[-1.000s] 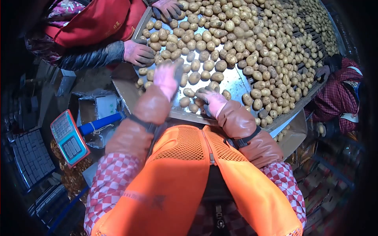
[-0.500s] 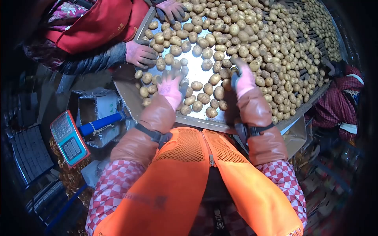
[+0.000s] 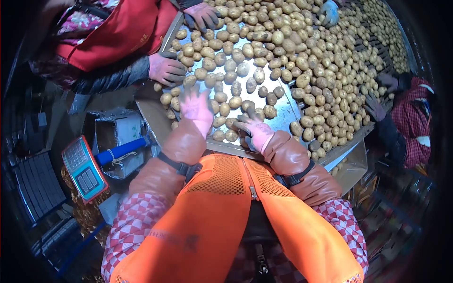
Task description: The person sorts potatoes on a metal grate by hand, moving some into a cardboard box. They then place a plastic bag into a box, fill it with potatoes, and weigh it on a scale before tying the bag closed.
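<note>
Potatoes (image 3: 235,102) lie scattered over a shiny metal sorting table (image 3: 289,103) in front of me. My left hand (image 3: 197,111), in a pink glove with grey fingers, is open among potatoes near the table's left side; its fingertips are slightly blurred. Close to the front edge, my right hand (image 3: 256,129) wears a similar glove. Its fingers are spread and point left, touching potatoes beside them. Part of a potato under that hand is hidden. Neither hand visibly grips a potato.
A co-worker's gloved hands (image 3: 166,69) rest at the table's left edge. Another person's blue glove (image 3: 330,12) reaches in at the back. At right, a third person's hand (image 3: 376,107) is beside the potato heap (image 3: 325,80). A scale (image 3: 85,170) stands left of me.
My right hand has moved left and toward me, from the heap's edge to the front edge. My left hand has shifted slightly left. Potatoes have moved, baring metal at right; the blue glove has appeared.
</note>
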A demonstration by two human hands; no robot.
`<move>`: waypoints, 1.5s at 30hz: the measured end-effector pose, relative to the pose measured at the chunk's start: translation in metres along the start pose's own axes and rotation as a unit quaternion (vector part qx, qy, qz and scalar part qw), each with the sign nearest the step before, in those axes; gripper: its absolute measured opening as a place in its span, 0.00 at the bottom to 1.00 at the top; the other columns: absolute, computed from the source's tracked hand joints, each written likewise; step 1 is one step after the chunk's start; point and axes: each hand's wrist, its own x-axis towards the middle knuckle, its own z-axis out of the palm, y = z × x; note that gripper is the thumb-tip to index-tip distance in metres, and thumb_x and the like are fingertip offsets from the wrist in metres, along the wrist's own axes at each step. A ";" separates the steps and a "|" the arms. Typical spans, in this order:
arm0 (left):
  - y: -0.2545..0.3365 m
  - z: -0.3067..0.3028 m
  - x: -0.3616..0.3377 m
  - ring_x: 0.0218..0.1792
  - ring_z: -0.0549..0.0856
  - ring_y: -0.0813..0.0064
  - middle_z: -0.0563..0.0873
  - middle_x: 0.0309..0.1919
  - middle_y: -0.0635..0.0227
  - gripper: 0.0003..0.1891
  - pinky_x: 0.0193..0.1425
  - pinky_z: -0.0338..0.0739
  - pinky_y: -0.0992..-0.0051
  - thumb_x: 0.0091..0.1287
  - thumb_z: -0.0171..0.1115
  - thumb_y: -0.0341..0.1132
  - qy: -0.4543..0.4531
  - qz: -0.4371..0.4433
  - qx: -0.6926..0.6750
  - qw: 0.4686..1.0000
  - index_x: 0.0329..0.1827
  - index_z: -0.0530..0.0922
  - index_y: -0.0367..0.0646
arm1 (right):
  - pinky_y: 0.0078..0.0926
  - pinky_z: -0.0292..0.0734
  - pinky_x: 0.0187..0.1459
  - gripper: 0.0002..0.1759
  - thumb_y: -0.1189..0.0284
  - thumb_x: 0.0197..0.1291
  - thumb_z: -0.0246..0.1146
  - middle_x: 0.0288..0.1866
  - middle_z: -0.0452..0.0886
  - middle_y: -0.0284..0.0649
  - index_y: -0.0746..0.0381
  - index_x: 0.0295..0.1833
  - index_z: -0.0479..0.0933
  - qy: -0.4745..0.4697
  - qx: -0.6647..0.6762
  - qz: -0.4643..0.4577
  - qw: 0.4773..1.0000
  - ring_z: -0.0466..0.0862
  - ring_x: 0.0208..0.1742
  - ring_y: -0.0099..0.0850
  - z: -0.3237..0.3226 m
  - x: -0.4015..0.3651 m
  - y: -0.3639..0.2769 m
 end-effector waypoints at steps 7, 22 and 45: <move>0.081 0.034 0.127 0.59 0.80 0.46 0.74 0.65 0.49 0.24 0.62 0.76 0.55 0.65 0.56 0.32 -0.272 0.121 -0.073 0.952 0.67 0.74 0.55 | 0.22 0.74 0.61 0.24 0.82 0.64 0.55 0.57 0.84 0.41 0.63 0.66 0.75 0.176 0.521 0.193 0.813 0.82 0.59 0.30 0.015 -0.040 0.022; 0.033 0.019 0.033 0.74 0.64 0.46 0.67 0.73 0.55 0.27 0.73 0.54 0.38 0.67 0.61 0.55 -0.132 0.256 -0.033 0.957 0.68 0.73 0.58 | 0.18 0.74 0.30 0.28 0.73 0.67 0.65 0.46 0.80 0.37 0.66 0.71 0.68 0.334 0.623 0.247 0.663 0.78 0.35 0.23 0.004 -0.147 0.044; 0.093 0.019 -0.038 0.53 0.84 0.45 0.85 0.48 0.43 0.27 0.62 0.75 0.63 0.73 0.52 0.59 -0.368 -0.105 -0.450 0.807 0.70 0.72 0.60 | 0.19 0.73 0.33 0.41 0.54 0.64 0.67 0.54 0.78 0.42 0.57 0.77 0.60 0.137 0.562 0.153 0.801 0.82 0.40 0.27 -0.007 -0.062 0.007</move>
